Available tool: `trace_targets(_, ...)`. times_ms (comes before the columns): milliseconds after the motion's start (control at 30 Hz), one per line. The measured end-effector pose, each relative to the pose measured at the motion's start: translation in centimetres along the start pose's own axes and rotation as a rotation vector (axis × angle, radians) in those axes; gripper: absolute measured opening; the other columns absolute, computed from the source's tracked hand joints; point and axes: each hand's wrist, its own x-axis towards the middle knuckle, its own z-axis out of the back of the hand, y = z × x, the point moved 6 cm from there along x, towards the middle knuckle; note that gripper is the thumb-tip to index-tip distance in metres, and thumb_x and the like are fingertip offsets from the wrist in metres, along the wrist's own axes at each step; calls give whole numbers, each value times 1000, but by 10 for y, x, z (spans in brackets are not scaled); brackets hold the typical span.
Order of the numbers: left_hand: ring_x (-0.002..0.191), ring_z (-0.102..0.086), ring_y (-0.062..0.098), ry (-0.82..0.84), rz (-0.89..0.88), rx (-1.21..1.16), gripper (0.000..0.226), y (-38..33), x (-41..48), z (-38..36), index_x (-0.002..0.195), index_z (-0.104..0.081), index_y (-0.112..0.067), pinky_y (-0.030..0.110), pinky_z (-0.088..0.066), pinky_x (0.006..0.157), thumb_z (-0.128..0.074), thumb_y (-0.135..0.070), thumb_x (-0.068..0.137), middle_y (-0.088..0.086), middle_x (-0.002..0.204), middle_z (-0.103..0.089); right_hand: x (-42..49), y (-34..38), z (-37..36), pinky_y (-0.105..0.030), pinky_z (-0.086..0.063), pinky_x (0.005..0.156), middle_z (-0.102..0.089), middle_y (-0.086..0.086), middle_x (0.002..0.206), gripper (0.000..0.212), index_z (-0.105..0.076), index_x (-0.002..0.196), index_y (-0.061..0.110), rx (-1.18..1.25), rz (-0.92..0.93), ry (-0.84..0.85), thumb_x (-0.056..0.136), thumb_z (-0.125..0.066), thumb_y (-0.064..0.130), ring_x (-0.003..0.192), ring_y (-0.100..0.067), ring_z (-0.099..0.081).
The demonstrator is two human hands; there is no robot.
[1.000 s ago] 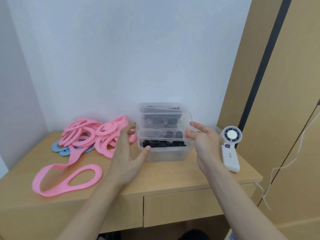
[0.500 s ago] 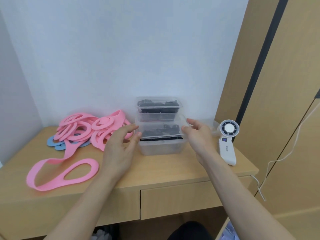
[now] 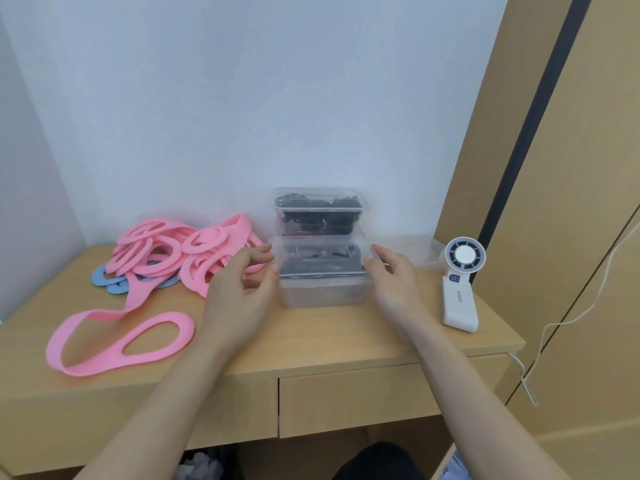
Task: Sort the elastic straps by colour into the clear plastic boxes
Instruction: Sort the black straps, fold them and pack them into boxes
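Desk (image 3: pixel 329 341) against white wall (image 3: pixel 242 98): your left hand (image 3: pixel 239 296) and right hand (image 3: pixel 391 282), fingers loosely spread, touch opposite ends of the box (image 3: pixel 322 294) between them; pink straps (image 3: pixel 156 251) lie left of your left hand.

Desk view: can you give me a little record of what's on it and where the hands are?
Boxes: upper box stacked on lower box, dark contents in both
Pink straps: piled left of the boxes
Blue straps: partly under the pink pile
Left hand: at lower box's left rim
Right hand: at its right rim, grip unclear
Fan: right of the boxes
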Motion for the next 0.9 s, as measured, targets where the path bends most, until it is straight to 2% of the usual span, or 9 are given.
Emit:
trace_targets(67, 112, -53, -17, 37, -12, 4, 12, -2, 0, -1, 107, -69, -29, 0, -38, 78, -61, -25, 98, -19, 128, -62, -1, -1, -3, -14, -27, 103, -43, 4, 135, 44, -45, 149, 13, -53, 5, 40, 106, -46, 23, 118, -1, -42)
trace_targets(167, 120, -48, -16, 86, -43, -2, 20, -4, -1, -4, 111, -72, -34, 1, -37, 85, -58, -25, 101, -20, 129, -59, -1, -1, -5, -10, -16, 102, -32, 3, 150, 50, -29, 157, 13, -72, 10, 104, 108, -36, 22, 128, 1, -32)
trace_targets(233, 124, -49, -12, 90, -51, -36, 23, -4, -1, -4, 108, -73, -36, 2, -38, 91, -55, -30, 95, -18, 129, -59, -2, 0, -6, -17, -17, 114, -27, 5, 156, 53, -23, 160, 20, -60, 19, 132, 109, -34, 22, 139, -2, -29)
trace_targets(300, 125, -51, -8, 85, -66, -55, 22, -4, -1, -3, 107, -73, -37, 5, -40, 95, -57, -28, 94, -14, 128, -60, -2, -2, -5, -26, -22, 119, -29, 7, 155, 52, -26, 159, 27, -31, 21, 135, 108, -36, 22, 138, -3, -32)
trace_targets(467, 123, -54, -2, 94, -71, -64, 21, -4, 0, -2, 107, -75, -27, 7, -42, 96, -62, -13, 98, -4, 128, -60, 3, -5, -4, -21, -26, 114, -41, 8, 144, 45, -47, 149, 25, 21, 28, 105, 105, -42, 17, 127, 1, -40)
trace_targets(567, 124, -52, -4, 106, -55, -79, 18, -3, 0, -2, 105, -75, -29, 5, -40, 92, -63, -18, 97, -6, 131, -59, 6, -5, -6, -8, -17, 106, -34, 10, 154, 45, -47, 150, 18, -33, 84, 108, 106, -40, 14, 143, -2, -31)
trace_targets(700, 131, -46, -9, 164, -6, -105, 20, 1, 1, -5, 108, -72, -33, 6, -37, 95, -60, -23, 95, -17, 143, -53, 8, -4, -4, 7, -16, 97, -42, 7, 154, 43, -50, 146, 14, -155, 188, 94, 104, -41, 11, 134, 5, -33)
trace_targets(800, 127, -47, -15, 178, 15, -125, 23, -1, 1, -7, 106, -71, -33, 3, -35, 93, -56, -32, 90, -24, 139, -53, 9, -4, -2, -9, -22, 107, -46, 6, 150, 40, -55, 141, 14, -220, 236, 84, 103, -44, 13, 137, -1, -38)
trace_targets(900, 111, -51, -18, 183, 44, -121, 20, -1, 1, -10, 109, -66, -36, -2, -34, 84, -54, -25, 97, -32, 131, -51, 11, -2, 0, -22, -30, 111, -51, 4, 142, 37, -59, 135, 12, -253, 261, 70, 99, -48, 11, 132, -7, -44)
